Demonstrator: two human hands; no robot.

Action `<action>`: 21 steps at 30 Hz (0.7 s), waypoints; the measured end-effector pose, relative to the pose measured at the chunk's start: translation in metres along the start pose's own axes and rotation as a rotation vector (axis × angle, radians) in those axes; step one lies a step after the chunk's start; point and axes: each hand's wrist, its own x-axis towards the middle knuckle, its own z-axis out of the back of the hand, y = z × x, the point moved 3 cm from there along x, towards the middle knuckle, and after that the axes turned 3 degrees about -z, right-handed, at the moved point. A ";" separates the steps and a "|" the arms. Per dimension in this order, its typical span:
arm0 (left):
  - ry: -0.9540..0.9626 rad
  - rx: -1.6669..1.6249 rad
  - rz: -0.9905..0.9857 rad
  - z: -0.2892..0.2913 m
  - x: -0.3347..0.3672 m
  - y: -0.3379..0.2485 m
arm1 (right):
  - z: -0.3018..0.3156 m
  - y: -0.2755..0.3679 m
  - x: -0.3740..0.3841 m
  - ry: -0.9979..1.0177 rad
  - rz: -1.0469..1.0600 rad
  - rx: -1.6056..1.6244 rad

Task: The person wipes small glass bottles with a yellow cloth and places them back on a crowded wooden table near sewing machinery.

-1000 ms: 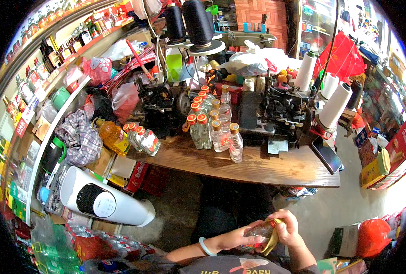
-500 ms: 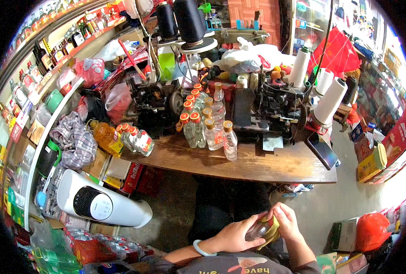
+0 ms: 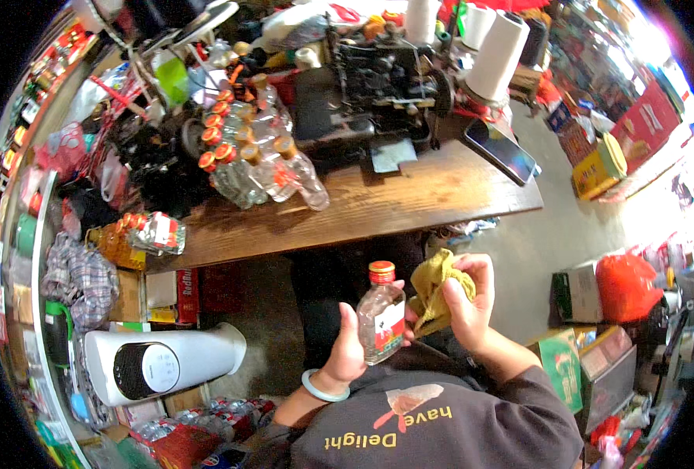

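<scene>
Looking down at my own two hands above my lap, in front of a wooden counter (image 3: 363, 207). My left hand (image 3: 344, 353), with a pale bracelet (image 3: 323, 388) at the wrist, is curled around a flat clear bottle (image 3: 381, 324), thumb along one side and fingers on the other. The bottle's red-and-gold cap (image 3: 381, 272) points away from me, and its white, red and green label faces up toward me. My right hand (image 3: 472, 309) pinches a crumpled yellow cloth (image 3: 433, 293) between thumb and fingers, just beside the bottle; I cannot tell whether the cloth touches it.

On the counter stands a cluster of clear bottles (image 3: 265, 176), some capped in red, others in gold. A few smaller labelled bottles (image 3: 163, 233) sit at the counter's left end. To the right of the cluster are a black sewing machine (image 3: 390, 78) and a dark phone (image 3: 501, 152) lying near the corner. Tall white thread cones (image 3: 497, 59) rise behind the phone. A white rounded appliance (image 3: 198, 356) is at my left, and a red bag (image 3: 630, 289) at my right.
</scene>
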 end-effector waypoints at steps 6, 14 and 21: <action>-0.092 0.046 0.010 -0.002 0.000 0.008 | -0.003 0.004 0.001 0.120 0.223 -0.253; -0.188 0.228 -0.092 -0.003 -0.001 0.005 | -0.030 0.017 -0.011 0.281 0.643 -0.634; -0.153 0.286 -0.073 -0.003 -0.006 0.006 | -0.030 0.020 -0.010 0.390 0.778 -0.689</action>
